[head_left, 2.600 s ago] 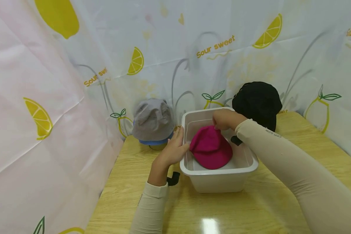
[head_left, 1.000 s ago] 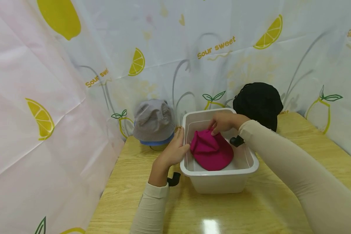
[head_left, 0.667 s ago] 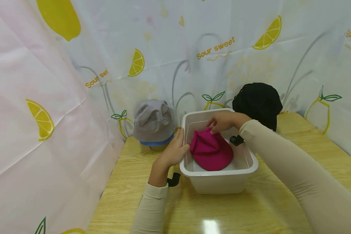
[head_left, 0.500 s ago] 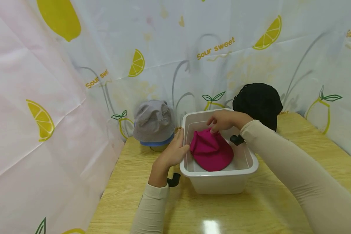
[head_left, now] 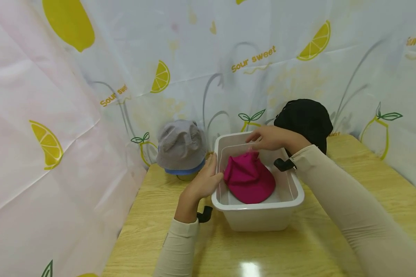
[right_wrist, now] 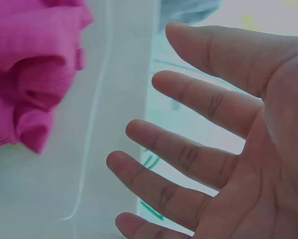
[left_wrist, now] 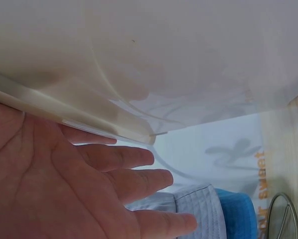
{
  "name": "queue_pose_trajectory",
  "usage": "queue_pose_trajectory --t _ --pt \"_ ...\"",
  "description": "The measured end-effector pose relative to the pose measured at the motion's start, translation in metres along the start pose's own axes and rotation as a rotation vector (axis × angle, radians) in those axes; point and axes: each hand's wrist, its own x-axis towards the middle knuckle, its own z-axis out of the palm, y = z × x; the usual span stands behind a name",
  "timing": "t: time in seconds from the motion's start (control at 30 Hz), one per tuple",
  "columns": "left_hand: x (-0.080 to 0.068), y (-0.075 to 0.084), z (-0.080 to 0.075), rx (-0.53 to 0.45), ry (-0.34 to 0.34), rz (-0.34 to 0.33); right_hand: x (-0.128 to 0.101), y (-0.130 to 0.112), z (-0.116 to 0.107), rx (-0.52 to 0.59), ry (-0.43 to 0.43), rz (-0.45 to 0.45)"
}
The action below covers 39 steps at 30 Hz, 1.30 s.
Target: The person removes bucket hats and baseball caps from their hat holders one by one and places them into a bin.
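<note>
A magenta cap (head_left: 249,179) lies inside a white plastic basin (head_left: 258,206), its brim toward the near side and its crown slumped. My left hand (head_left: 205,179) rests with extended fingers along the basin's left rim; the left wrist view shows the palm and fingers (left_wrist: 139,185) beside the wall. Above the basin's far right part hovers my right hand (head_left: 272,137), apart from the cap. In the right wrist view its fingers (right_wrist: 189,154) are spread and hold nothing, with the crumpled cap (right_wrist: 32,64) off to the left.
A grey bucket hat (head_left: 182,144) sits over something blue on a wire stand (left_wrist: 283,214) at the back left. Behind the basin on the right is a black hat (head_left: 305,119). A lemon-print curtain (head_left: 180,46) backs the wooden table (head_left: 159,215).
My right hand pinched the cap's crown earlier; it has let go and risen up and away to the right. The cap's crown has sagged in the basin. My left hand has stayed at the rim.
</note>
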Motion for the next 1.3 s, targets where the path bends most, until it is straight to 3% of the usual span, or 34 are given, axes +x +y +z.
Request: queue_pose_trajectory --t 0.37,0.6,0.9,1.0,1.17,1.3 --pt "0.002 0.001 -0.001 0.004 -0.014 -0.026 -0.028 0.012 -0.006 0.118 0.220 -0.013" --pt "0.000 -0.001 0.000 0.005 -0.005 -0.013 -0.045 0.016 -0.007 0.138 0.396 -0.014" --pt "-0.002 0.000 0.004 -0.009 0.002 0.033 -0.086 0.037 -0.010 0.163 0.754 0.055" --pt "-0.002 0.000 0.004 -0.019 0.004 0.043 -0.094 0.048 -0.008 0.195 0.862 0.102" --pt "-0.001 -0.001 0.002 -0.016 -0.001 0.033 -0.098 0.064 0.002 0.308 1.038 0.256" --pt "-0.001 -0.001 0.001 -0.003 -0.004 0.021 -0.097 0.079 0.009 0.363 1.121 0.315"
